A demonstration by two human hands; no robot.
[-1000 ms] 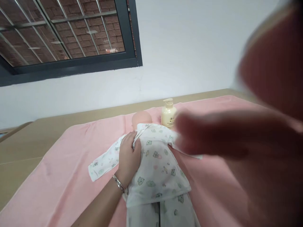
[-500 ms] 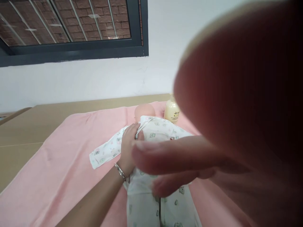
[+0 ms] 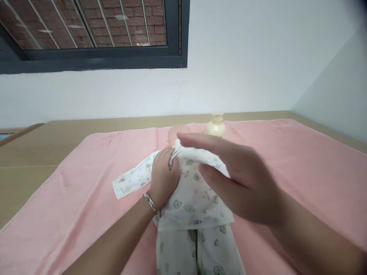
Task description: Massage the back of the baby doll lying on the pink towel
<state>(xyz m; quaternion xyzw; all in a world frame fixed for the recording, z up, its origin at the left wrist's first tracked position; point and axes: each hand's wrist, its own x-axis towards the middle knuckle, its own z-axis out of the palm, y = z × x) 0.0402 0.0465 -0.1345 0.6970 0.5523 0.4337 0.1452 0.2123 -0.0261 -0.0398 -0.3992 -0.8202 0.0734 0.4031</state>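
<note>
A white baby top (image 3: pixel 197 191) with small animal prints lies on a pink cloth (image 3: pixel 94 183), its left sleeve stretched out to the left. White printed trousers (image 3: pixel 177 248) extend below it. My left hand (image 3: pixel 164 172), with a bracelet at the wrist, rests on the top near the left shoulder and neckline; fingers close together at the fabric's edge. Over the right side of the top hovers my right hand (image 3: pixel 243 175), fingers stretched out and thumb apart, holding nothing. Behind the neckline a rounded skin-toned object (image 3: pixel 174 133), like a doll's head, is partly hidden.
A pale yellow bottle (image 3: pixel 215 126) stands on the cloth behind my right hand. The cloth covers part of a tan surface (image 3: pixel 34 152). Beyond are a white wall (image 3: pixel 229 57) and a dark-framed window (image 3: pixel 174 34).
My right hand has moved away from close to the camera, down and forward over the top, uncovering the cloth's right side. My left hand stays on the fabric. The view has shifted slightly.
</note>
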